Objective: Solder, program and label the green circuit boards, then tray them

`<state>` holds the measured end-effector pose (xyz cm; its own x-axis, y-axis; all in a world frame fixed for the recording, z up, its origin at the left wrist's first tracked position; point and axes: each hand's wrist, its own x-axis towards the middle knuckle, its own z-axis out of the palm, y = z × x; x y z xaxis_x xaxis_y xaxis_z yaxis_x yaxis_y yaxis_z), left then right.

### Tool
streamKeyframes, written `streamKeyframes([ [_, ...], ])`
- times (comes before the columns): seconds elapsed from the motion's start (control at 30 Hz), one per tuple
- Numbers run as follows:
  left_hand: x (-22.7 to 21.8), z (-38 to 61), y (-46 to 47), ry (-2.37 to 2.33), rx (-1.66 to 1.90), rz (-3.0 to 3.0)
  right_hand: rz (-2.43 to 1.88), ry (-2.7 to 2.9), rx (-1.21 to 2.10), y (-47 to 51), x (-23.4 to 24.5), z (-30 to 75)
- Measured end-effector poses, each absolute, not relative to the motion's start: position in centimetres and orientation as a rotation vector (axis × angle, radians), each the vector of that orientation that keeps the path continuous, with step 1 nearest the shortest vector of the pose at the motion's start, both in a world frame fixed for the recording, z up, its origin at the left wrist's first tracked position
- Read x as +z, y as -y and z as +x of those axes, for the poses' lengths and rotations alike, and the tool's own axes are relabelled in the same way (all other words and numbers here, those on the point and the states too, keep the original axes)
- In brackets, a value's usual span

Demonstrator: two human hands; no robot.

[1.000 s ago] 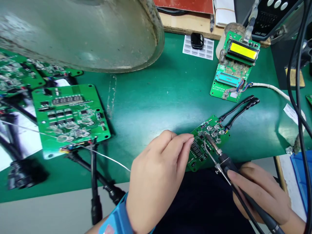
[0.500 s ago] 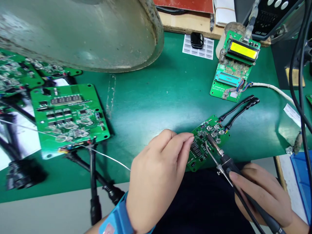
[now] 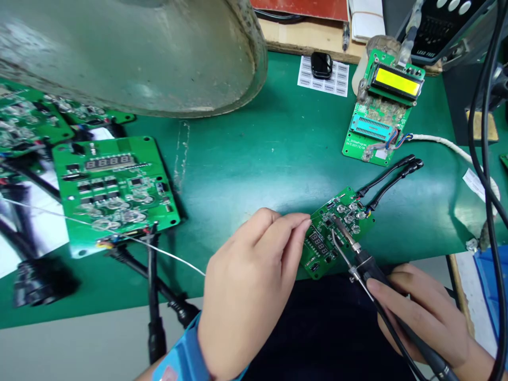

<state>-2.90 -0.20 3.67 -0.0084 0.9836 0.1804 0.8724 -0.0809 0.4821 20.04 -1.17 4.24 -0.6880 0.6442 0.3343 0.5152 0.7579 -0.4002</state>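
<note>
A green circuit board [image 3: 317, 233] with a four-digit display lies at the table's front edge, two short black cables leading off its far end. My right hand [image 3: 424, 312] grips a soldering iron [image 3: 373, 272] that has a thin metal tube clamped alongside; its tip is over the board's middle, though contact is hard to make out. Thumb and fingers pinched, my left hand [image 3: 257, 280] is at the board's left edge. A thin solder wire [image 3: 178, 259] runs from the left into this hand; the end at the fingertips is too fine to see.
Another display board [image 3: 119, 196] with black cables lies left, more boards [image 3: 27, 116] behind it. A large lamp shade [image 3: 138, 58] overhangs the upper left. A programmer board [image 3: 383, 106] with a lit yellow screen stands back right. Black cables [image 3: 484, 116] hang at the right.
Both hands have shifted slightly left, the left hand with the solder wire. The iron's tip has moved a little left over the board.
</note>
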Motion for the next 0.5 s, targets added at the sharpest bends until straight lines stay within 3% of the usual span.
streamKeyframes([
  [0.5,3.7,-2.5,0.23,-1.924,0.682,2.045,-0.94,2.472,0.35,1.67,4.66,20.22],
])
